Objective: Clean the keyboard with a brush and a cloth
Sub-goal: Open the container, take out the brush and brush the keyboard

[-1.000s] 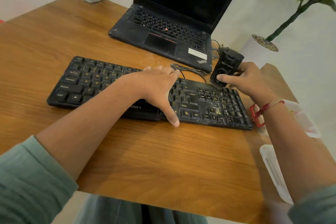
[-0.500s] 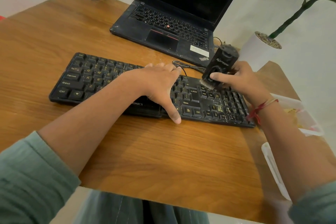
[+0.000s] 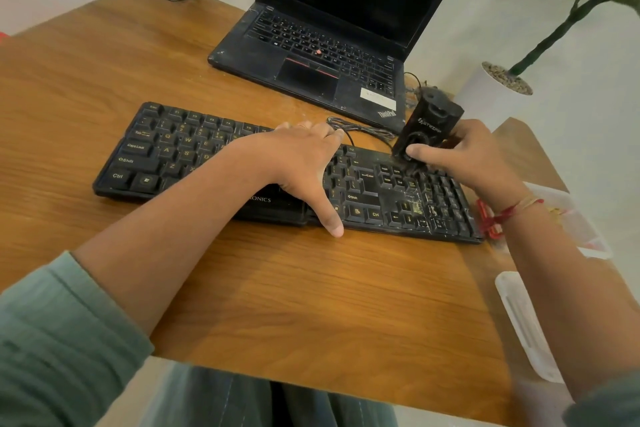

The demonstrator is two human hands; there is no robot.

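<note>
Brushing step: right hand (image 3: pixel 465 158) clenched round black brush (image 3: pixel 431 126), bristles down on keyboard (image 3: pixel 166 149), right-hand keys, mid-tabletop. Left hand (image 3: pixel 301 163) flat, fingers straight, pinning keyboard. Next, probably: short strokes through debris (image 3: pixel 417 206) by arrow keys.

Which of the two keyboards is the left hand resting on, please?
The separate black keyboard at the front, with the left hand laid across its middle; the laptop behind is untouched. The right hand grips the brush.

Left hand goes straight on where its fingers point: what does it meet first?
Probably the bundled cable, lying just beyond the left hand's fingertips; the laptop sits behind it. Depth is uncertain.
</note>
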